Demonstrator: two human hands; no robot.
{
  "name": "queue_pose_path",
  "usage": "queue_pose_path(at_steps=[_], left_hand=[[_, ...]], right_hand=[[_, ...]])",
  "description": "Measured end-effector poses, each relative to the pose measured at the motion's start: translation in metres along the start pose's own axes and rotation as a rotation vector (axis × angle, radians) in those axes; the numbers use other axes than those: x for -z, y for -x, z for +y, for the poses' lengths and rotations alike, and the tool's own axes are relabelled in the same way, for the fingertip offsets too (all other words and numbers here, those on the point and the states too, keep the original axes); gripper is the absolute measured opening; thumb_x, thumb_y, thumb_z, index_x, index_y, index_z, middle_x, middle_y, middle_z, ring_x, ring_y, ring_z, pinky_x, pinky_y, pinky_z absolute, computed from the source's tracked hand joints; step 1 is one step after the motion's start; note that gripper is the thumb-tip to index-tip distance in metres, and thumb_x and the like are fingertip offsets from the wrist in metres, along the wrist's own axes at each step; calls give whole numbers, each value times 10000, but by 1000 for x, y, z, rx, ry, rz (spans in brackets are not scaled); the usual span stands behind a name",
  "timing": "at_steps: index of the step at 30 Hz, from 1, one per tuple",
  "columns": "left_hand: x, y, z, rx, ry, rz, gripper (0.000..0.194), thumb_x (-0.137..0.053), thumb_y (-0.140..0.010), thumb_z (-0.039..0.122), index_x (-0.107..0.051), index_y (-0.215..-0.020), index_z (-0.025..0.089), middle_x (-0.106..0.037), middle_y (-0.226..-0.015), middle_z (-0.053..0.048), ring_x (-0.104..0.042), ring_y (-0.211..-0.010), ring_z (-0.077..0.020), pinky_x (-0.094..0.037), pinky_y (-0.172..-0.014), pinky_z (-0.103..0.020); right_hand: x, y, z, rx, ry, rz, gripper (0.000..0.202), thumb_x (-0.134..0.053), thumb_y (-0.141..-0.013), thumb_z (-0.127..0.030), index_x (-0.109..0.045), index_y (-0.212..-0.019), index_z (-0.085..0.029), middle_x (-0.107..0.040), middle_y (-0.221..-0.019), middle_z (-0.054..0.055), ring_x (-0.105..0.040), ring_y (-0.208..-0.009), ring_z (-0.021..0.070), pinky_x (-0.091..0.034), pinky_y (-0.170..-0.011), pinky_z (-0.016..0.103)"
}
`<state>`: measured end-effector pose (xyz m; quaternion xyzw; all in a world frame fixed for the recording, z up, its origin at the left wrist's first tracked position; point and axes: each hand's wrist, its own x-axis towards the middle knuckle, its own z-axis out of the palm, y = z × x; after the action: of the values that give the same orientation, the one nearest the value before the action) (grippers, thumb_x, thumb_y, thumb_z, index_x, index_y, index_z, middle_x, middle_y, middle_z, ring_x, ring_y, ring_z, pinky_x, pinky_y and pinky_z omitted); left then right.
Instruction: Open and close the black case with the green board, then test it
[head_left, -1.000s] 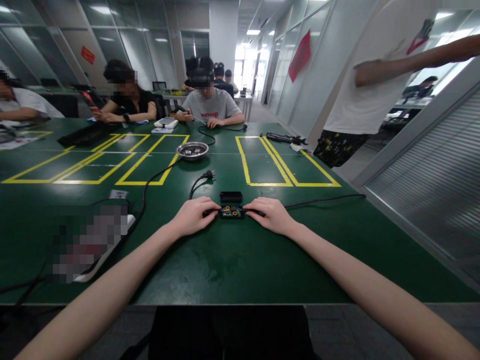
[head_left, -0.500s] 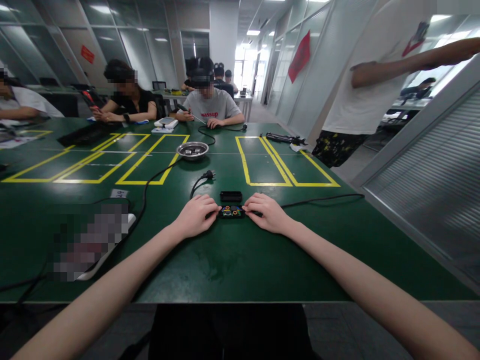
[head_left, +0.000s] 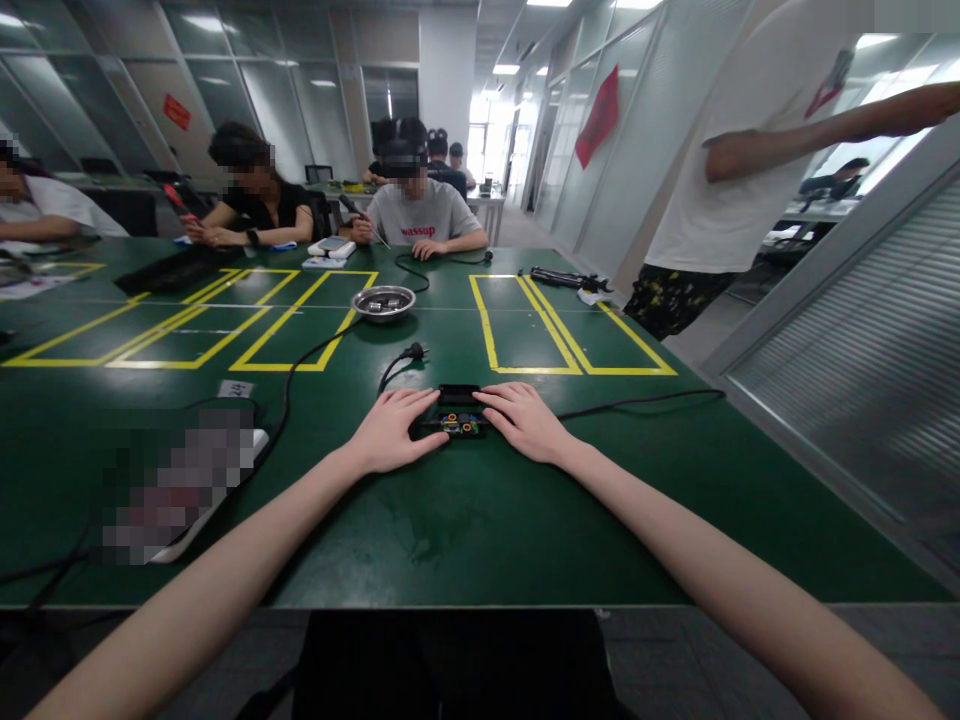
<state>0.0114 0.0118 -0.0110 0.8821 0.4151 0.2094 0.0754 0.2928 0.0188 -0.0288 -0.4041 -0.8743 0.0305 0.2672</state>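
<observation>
A small black device (head_left: 459, 424) lies open on the green table (head_left: 465, 520), with colourful parts showing inside it. A black lid (head_left: 460, 394) lies just behind it. My left hand (head_left: 391, 430) cups the device's left end, thumb in front and fingers stretched along the back. My right hand (head_left: 525, 420) holds the right end, and its fingertips reach up to the lid's right edge. A black cable (head_left: 637, 400) runs off to the right from under my right hand.
A power plug (head_left: 412, 352) on a black cord lies behind the lid, with a metal dish (head_left: 383, 301) of small parts beyond it. A white power strip (head_left: 225, 470) sits to the left. Other people sit at the far side; one stands at the right.
Both hands have shifted forward around the device. Their fingers now stretch up beside the lid instead of pinching only the device's ends.
</observation>
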Motion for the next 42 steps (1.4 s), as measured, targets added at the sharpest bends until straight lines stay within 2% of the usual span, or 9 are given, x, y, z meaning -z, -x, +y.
queue_pose_path(at_steps=[3,9,19,28,33,36,42], left_hand=[[-2,1,-2,-36,45,6,693,-738,-863,534,-585,-1452,201,-629,-1452,-149,-573,-1335,-332,-407,-1159,-518],[-1,1,-9,-41,196,43,625,-799,-839,428,-638,-1396,197,-711,-1317,-140,-657,-1214,-308,-483,-1094,-499],[2,3,-7,-10,264,89,599,-839,-806,353,-670,-1360,203,-740,-1274,-116,-677,-1181,-290,-512,-1066,-473],[2,3,-3,-32,276,96,616,-827,-816,330,-652,-1386,174,-731,-1285,-132,-667,-1194,-289,-522,-1057,-466],[2,3,-4,-23,254,111,624,-837,-798,344,-662,-1379,199,-742,-1267,-114,-676,-1177,-294,-526,-1049,-461],[1,4,-5,-19,245,117,626,-840,-792,351,-669,-1369,177,-742,-1268,-125,-670,-1184,-307,-519,-1056,-482],[4,4,-2,-57,261,152,566,-802,-831,380,-680,-1349,187,-753,-1245,-113,-680,-1154,-292,-525,-1037,-477]], right_hand=[[0,0,2,9,-58,1,346,-476,-1066,-340,-701,-1312,-250,-710,-1298,116,-624,-1201,270,-468,-1065,503],[5,0,3,-35,-227,31,278,-543,-1024,-291,-779,-1162,-240,-753,-1210,108,-674,-1141,273,-545,-1009,496],[11,6,-4,-215,-537,40,310,-580,-987,-292,-777,-1223,-255,-739,-1304,64,-687,-1241,275,-515,-1125,522],[17,6,-6,-270,-581,39,325,-607,-971,-331,-775,-1231,-234,-773,-1227,79,-730,-1155,274,-550,-1076,497],[18,6,-8,-292,-604,74,332,-606,-957,-351,-786,-1206,-227,-792,-1174,72,-746,-1115,270,-564,-1050,474],[19,6,-9,-288,-615,88,331,-605,-950,-350,-789,-1196,-226,-798,-1151,70,-751,-1093,268,-571,-1035,467],[20,6,-9,-285,-636,134,303,-611,-945,-328,-796,-1165,-233,-812,-1084,60,-762,-1031,258,-595,-974,447]])
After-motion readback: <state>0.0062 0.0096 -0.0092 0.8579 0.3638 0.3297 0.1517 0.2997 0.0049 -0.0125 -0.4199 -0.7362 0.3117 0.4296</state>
